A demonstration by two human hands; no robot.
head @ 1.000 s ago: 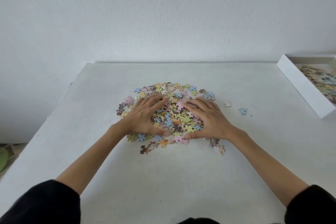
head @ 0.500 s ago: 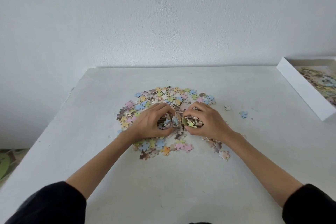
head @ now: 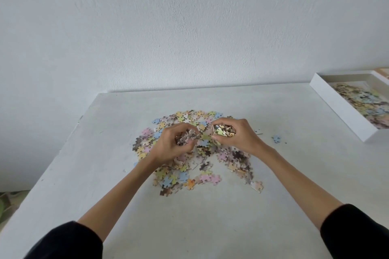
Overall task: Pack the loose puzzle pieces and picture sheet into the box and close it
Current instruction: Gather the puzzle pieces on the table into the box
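Head view. At the middle of the worktop (head: 189, 227), nearer its far edge: a loose, flat heap of pastel puzzle pieces (head: 189, 174). Above the heap, left hand (head: 176, 145) curled round a fistful of pieces, palm turned inward. Just beside it, right hand (head: 235, 134) likewise curled round a fistful, thumb pressed against the stack. Only a narrow gap between the two hands.

Right of the heap and apart from it, a blue stray piece (head: 276, 138) and a white stray piece (head: 258, 131). At the heap's near right fringe, a pale piece (head: 257, 186) lying alone.

At the far right corner, an open white box (head: 341, 115), set at an angle and cut off by the frame, with packed pieces (head: 362, 101) inside.

Bare surface between heap and box, along the whole near edge and along the left edge. Black sleeves (head: 69, 242) at the near corners.
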